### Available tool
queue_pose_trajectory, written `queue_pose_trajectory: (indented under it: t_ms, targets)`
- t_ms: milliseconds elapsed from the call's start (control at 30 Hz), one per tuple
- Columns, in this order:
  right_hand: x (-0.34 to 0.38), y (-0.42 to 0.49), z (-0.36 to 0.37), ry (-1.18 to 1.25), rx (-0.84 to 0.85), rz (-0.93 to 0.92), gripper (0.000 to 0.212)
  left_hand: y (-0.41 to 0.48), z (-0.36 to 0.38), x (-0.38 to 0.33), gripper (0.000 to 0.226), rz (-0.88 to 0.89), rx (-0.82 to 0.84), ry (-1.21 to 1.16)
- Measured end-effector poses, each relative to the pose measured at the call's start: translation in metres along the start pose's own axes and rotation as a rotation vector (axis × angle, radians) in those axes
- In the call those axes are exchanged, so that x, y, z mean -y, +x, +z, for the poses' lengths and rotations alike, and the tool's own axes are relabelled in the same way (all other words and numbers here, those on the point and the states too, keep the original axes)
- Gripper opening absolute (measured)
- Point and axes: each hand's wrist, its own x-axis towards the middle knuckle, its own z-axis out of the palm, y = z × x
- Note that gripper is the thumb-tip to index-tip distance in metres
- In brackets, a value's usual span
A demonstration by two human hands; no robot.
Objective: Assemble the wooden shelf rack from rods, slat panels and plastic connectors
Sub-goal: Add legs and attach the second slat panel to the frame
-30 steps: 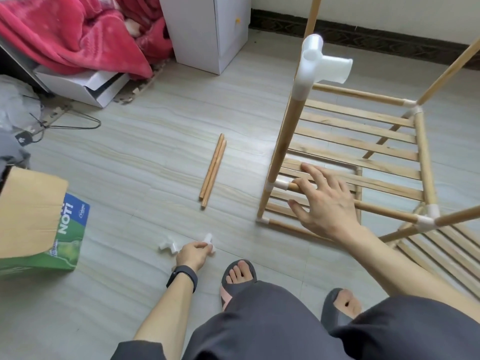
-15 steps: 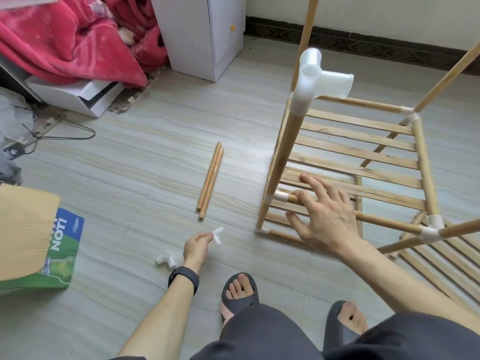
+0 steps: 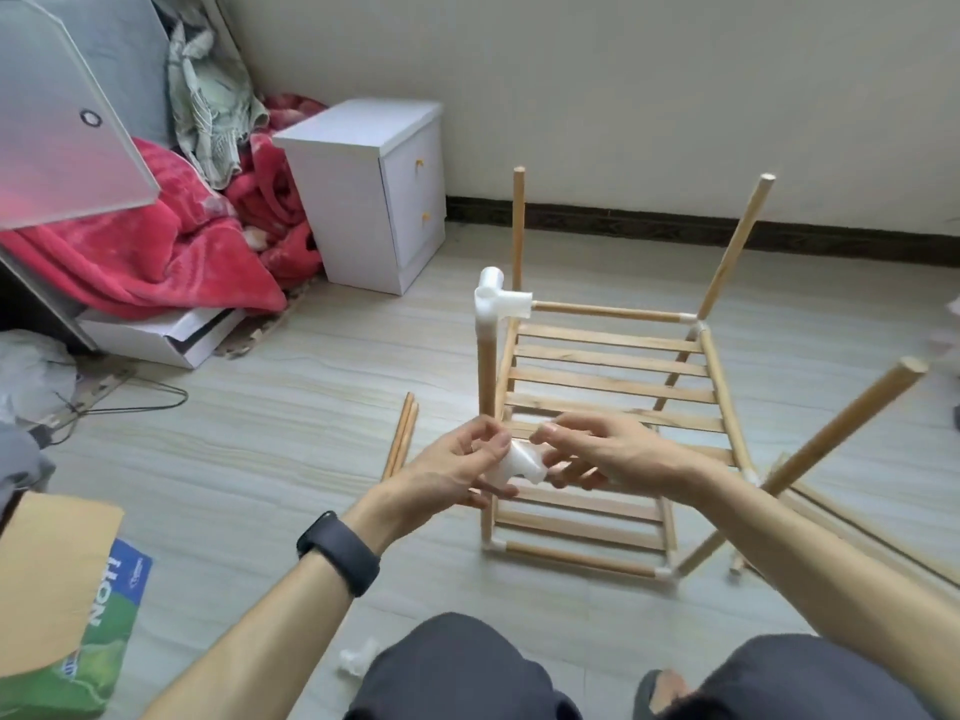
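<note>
We hold white plastic connector [image 3: 519, 467] in front of half-built rack [image 3: 613, 381]: left hand [image 3: 452, 472] fingers pinch it, right hand [image 3: 613, 454] fingers curl round its other end. Risk: socket skewed onto bare rod [image 3: 857, 413] jams, wobbly frame tips.

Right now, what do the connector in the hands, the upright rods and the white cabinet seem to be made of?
Connector: likely moulded plastic, white, smooth, faintly glossy, with tubular sockets. Rods: wood, pale tan and matte, streaky along the length, with cut round ends; maybe bamboo. Cabinet: probably laminated board, flat uniform white with crisp edges; its core is hidden.
</note>
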Motion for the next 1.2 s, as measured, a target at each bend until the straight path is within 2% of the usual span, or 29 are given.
queue_pose_trajectory:
  t_ms: [67,133,200,333,400,567,733,867,933,1033,1200]
  targets:
    - [0.01,-0.016,-0.017,0.096,0.01,-0.027,0.044,0.004,0.024,-0.031,0.019,0.12,-0.003,0.139]
    - [0.016,-0.034,-0.035,0.157,-0.043,-0.075,0.047,0.012,0.044,-0.059,0.016,0.225,-0.017,0.17]
    - [0.021,-0.051,-0.054,0.179,-0.16,-0.155,0.046,0.023,0.06,-0.084,0.015,0.307,-0.028,0.127]
    - [0.03,-0.085,-0.09,0.187,-0.428,-0.347,0.046,0.042,0.087,-0.129,0.037,0.412,0.008,-0.136]
    - [0.034,-0.098,-0.102,0.159,-0.526,-0.422,0.047,0.049,0.102,-0.146,0.039,0.468,0.023,-0.227]
    - [0.028,-0.121,-0.102,0.074,-0.821,-0.517,0.061,0.057,0.147,-0.159,0.033,0.621,0.0,-0.207]
    - [0.002,-0.141,-0.106,-0.206,-1.054,-0.517,0.047,0.06,0.178,-0.158,0.038,0.628,0.003,-0.072]
    - [-0.021,-0.157,-0.123,-0.111,-1.14,-0.465,0.044,0.072,0.198,-0.152,0.043,0.582,-0.06,0.034]
    - [-0.032,-0.161,-0.128,-0.002,-1.109,-0.436,0.044,0.08,0.206,-0.144,0.043,0.539,-0.078,0.126]
    - [-0.041,-0.16,-0.128,0.038,-1.062,-0.418,0.043,0.089,0.214,-0.134,0.041,0.504,-0.053,0.24]
    - [-0.044,-0.158,-0.13,0.038,-1.04,-0.445,0.043,0.09,0.22,-0.135,0.037,0.599,-0.056,0.233]
